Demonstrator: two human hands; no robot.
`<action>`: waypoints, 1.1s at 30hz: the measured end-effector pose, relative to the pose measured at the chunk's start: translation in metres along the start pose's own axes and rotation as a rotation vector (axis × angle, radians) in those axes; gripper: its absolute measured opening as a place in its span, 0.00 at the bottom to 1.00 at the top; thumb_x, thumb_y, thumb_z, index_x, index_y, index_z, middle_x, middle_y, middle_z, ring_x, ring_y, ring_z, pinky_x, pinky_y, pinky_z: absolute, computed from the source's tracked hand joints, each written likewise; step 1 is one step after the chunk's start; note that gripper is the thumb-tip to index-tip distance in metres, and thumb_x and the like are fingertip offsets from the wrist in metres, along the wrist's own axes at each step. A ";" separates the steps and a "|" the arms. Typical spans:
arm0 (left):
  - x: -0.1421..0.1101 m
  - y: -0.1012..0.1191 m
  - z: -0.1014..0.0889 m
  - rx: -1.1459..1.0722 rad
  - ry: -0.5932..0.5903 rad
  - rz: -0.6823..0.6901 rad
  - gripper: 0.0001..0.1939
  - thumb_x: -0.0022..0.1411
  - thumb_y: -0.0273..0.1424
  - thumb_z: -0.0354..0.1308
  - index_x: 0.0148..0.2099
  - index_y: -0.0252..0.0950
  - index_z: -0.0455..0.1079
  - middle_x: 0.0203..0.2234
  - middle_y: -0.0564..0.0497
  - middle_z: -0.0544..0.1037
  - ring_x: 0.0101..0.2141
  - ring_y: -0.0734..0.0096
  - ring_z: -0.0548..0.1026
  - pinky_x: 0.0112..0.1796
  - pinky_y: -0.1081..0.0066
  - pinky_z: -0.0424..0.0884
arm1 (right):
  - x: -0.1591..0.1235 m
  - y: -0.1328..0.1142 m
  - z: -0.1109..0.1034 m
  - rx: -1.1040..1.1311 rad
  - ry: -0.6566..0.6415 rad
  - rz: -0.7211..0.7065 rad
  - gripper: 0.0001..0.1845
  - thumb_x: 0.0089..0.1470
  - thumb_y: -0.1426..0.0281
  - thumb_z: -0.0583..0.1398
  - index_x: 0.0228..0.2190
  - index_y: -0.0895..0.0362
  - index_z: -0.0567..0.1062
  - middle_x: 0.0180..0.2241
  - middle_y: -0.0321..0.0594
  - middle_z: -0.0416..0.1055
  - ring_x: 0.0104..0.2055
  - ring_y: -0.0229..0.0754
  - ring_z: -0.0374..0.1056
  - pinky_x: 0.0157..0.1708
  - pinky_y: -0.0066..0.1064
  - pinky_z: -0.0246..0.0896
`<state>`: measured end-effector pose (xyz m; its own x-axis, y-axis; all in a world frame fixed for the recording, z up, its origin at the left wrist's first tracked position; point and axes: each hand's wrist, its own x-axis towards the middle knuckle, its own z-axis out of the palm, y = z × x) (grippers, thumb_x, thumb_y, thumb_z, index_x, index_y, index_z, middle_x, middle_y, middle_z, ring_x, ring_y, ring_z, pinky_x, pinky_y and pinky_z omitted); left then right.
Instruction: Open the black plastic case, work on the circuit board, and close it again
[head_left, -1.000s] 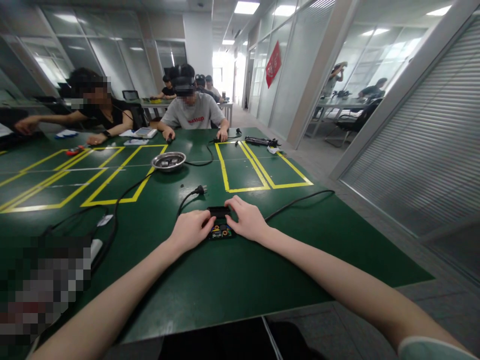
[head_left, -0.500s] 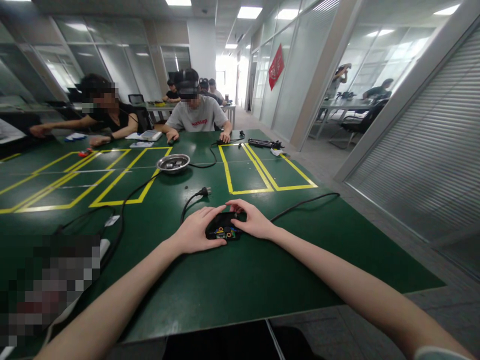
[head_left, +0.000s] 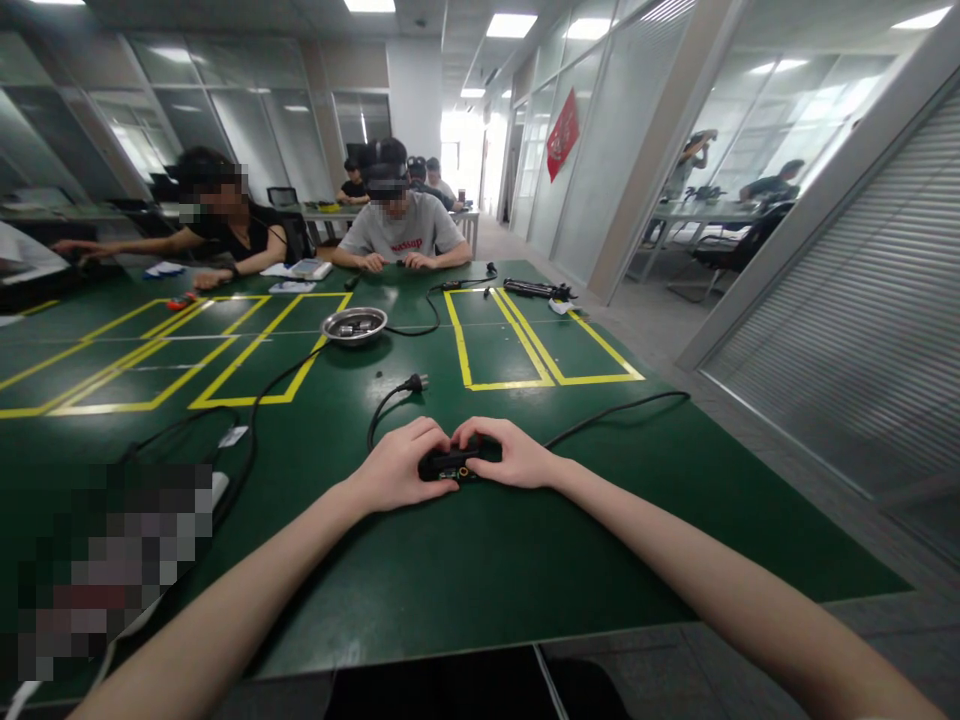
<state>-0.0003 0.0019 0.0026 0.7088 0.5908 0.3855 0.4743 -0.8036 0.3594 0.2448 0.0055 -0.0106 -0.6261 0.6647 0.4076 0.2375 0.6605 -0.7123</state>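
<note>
Low over the green table, a black power adapter [head_left: 448, 460] lies between my two hands, a strip of its circuit board showing along the near side. Its casing looks partly open, with the cover tilted down over the board. My left hand [head_left: 409, 465] wraps the left end, thumb along the near edge. From the right, my right hand [head_left: 510, 455] pinches the cover and casing with thumb and fingers. A black cord with a plug [head_left: 412, 383] curls on the table beyond my left hand, and another black cable [head_left: 615, 408] runs off to the right.
A metal bowl [head_left: 354, 327] with small metal parts stands ahead. Yellow tape [head_left: 510, 385] marks rectangles on the green table [head_left: 420, 590]. A black folded tool or stand [head_left: 536, 289] lies far right. Two co-workers sit opposite; a blurred-out white-edged object [head_left: 127, 570] lies left.
The cover has come down over the circuit board, hiding most of it. My right fingers have closed in on the casing. Across the table, a co-worker's hands have come together.
</note>
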 end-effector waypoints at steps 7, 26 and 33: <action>0.000 -0.002 0.000 0.004 -0.042 -0.058 0.20 0.54 0.39 0.73 0.39 0.39 0.65 0.33 0.54 0.76 0.33 0.65 0.75 0.33 0.70 0.67 | 0.001 -0.007 0.002 -0.024 0.022 -0.119 0.10 0.53 0.72 0.66 0.34 0.54 0.69 0.42 0.42 0.71 0.44 0.44 0.69 0.46 0.37 0.66; -0.001 0.006 -0.004 -0.023 -0.082 -0.047 0.12 0.65 0.38 0.61 0.46 0.38 0.68 0.36 0.50 0.77 0.35 0.63 0.76 0.36 0.68 0.69 | 0.000 -0.009 0.000 -0.379 -0.164 -0.103 0.25 0.50 0.71 0.66 0.50 0.57 0.72 0.43 0.46 0.76 0.45 0.49 0.71 0.46 0.40 0.68; 0.001 0.008 -0.003 -0.029 -0.060 -0.069 0.14 0.60 0.37 0.64 0.45 0.38 0.68 0.36 0.49 0.78 0.35 0.62 0.77 0.36 0.67 0.71 | 0.003 -0.012 0.007 -0.518 -0.185 -0.061 0.25 0.48 0.73 0.65 0.50 0.61 0.72 0.43 0.49 0.77 0.43 0.51 0.72 0.45 0.43 0.68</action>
<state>0.0028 -0.0041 0.0080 0.7054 0.6383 0.3083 0.5078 -0.7585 0.4084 0.2349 -0.0029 -0.0052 -0.7590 0.5784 0.2988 0.5020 0.8122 -0.2972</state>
